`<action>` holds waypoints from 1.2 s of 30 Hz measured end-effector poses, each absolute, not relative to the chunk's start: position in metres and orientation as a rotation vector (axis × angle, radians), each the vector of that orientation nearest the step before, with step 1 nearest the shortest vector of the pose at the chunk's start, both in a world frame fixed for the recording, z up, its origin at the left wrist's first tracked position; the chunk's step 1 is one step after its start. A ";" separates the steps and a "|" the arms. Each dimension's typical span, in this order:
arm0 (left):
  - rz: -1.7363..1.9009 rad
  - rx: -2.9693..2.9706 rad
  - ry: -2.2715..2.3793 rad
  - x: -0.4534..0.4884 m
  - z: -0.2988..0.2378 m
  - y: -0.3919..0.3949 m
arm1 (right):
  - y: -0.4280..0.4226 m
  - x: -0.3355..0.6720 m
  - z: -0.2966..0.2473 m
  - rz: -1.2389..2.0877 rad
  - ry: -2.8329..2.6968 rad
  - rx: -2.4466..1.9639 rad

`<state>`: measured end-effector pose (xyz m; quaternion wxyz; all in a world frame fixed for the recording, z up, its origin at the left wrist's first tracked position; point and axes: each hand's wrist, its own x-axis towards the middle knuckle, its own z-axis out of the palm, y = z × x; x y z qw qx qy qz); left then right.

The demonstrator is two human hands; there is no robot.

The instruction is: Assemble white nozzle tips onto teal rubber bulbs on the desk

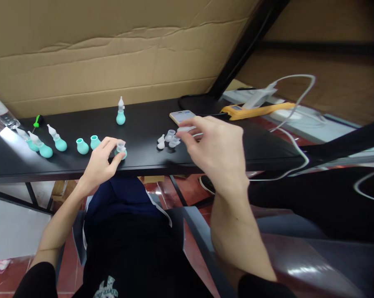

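Note:
My left hand (101, 161) grips a teal squeeze bulb (122, 155) near the table's front edge; a clear collar (121, 145) sits in its neck. To the right, my right hand (216, 147) pinches a small whitish translucent piece (187, 129) between thumb and fingers, its exact shape partly covered. Just left of those fingertips lie clear collars (170, 134) and small white nozzle tips (161, 142). Two open teal bulbs (82, 146) rest left of my left hand. An assembled nasal aspirator (121, 112) stands farther back, and several more aspirators (58, 140) lie at the left.
The black table (143, 132) backs onto a cardboard sheet (112, 54). A phone (182, 116) lies behind my right hand. Right of it are a yellow device (255, 110) and a looping white cable (294, 145). A plastic bottle (2, 111) and green-handled tool (37, 121) are at far left.

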<state>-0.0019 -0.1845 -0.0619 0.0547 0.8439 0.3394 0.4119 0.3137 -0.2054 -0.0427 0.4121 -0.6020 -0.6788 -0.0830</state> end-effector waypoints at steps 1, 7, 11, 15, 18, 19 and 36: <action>1.254 2.538 1.034 -0.002 -0.063 -0.184 | -0.202 0.316 -0.044 -0.231 -1.687 -1.493; 1.175 2.468 1.003 -0.003 -0.071 -0.176 | -0.192 0.318 -0.050 -0.223 -1.747 -1.376; 1.163 2.469 0.983 -0.005 -0.074 -0.172 | -0.189 0.319 -0.053 -0.272 -1.735 -1.403; 1.143 2.489 0.980 -0.004 -0.071 -0.175 | -0.186 0.321 -0.056 -0.313 -1.717 -1.438; 1.127 2.494 0.994 -0.002 -0.066 -0.178 | -0.187 0.319 -0.056 -0.285 -1.741 -1.374; 1.119 2.492 1.005 -0.002 -0.065 -0.179 | -0.187 0.317 -0.055 -0.277 -1.753 -1.354; 1.096 2.468 0.999 -0.003 -0.066 -0.177 | -0.182 0.301 -0.064 -0.219 -2.012 -1.377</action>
